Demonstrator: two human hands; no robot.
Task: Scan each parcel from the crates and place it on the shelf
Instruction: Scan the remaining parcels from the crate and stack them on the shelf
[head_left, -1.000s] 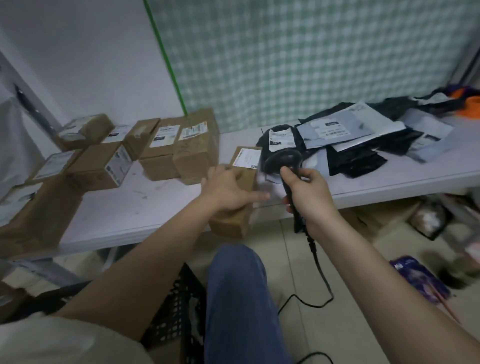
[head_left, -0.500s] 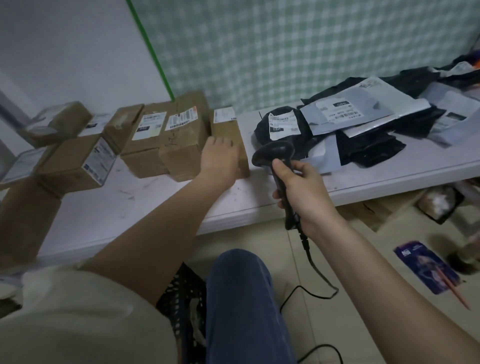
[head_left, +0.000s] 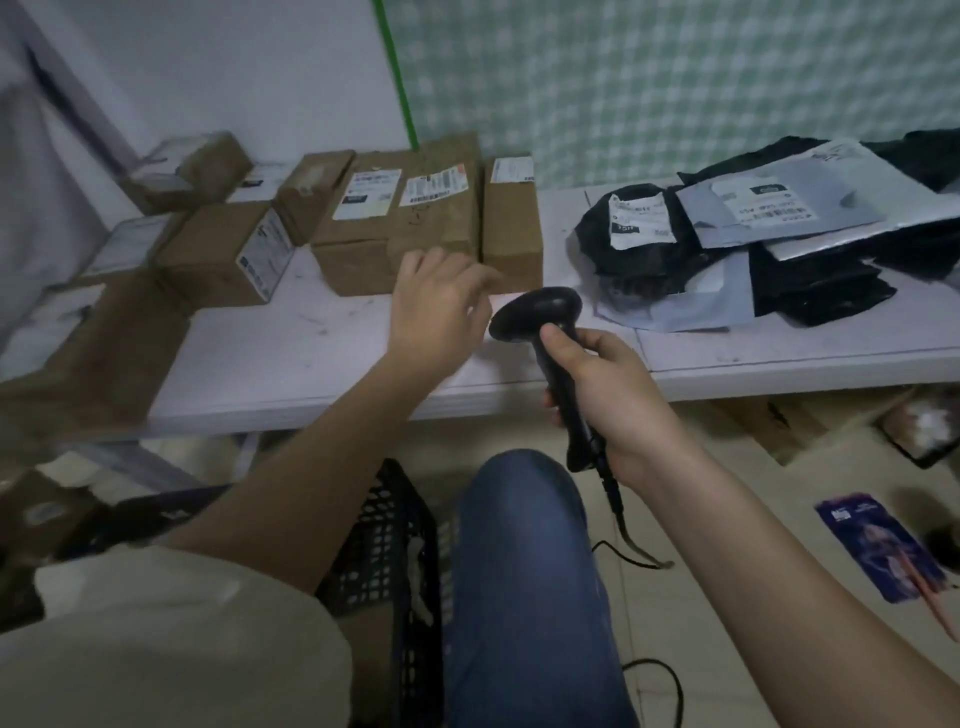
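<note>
Parcels in brown cardboard (head_left: 511, 223) stand packed side by side at 11 and 12 o'clock on the white desk (head_left: 322, 358), which serves as the shelf, labels turned up so they can be read. At 2 o'clock lies a heap of black and grey plastic mailer bags (head_left: 737, 244), soft goods apparently kept apart from the boxes. Left hand (head_left: 439, 306) hovers empty with fingers loosely spread, just in front of the rightmost box and not touching it. Right hand (head_left: 605, 395) is clamped round the handle of the black corded barcode scanner (head_left: 550, 338), head aimed forward, likely ready for another label. At 6 o'clock a black plastic lattice crate (head_left: 387, 551) sits on the floor; its contents are hidden
</note>
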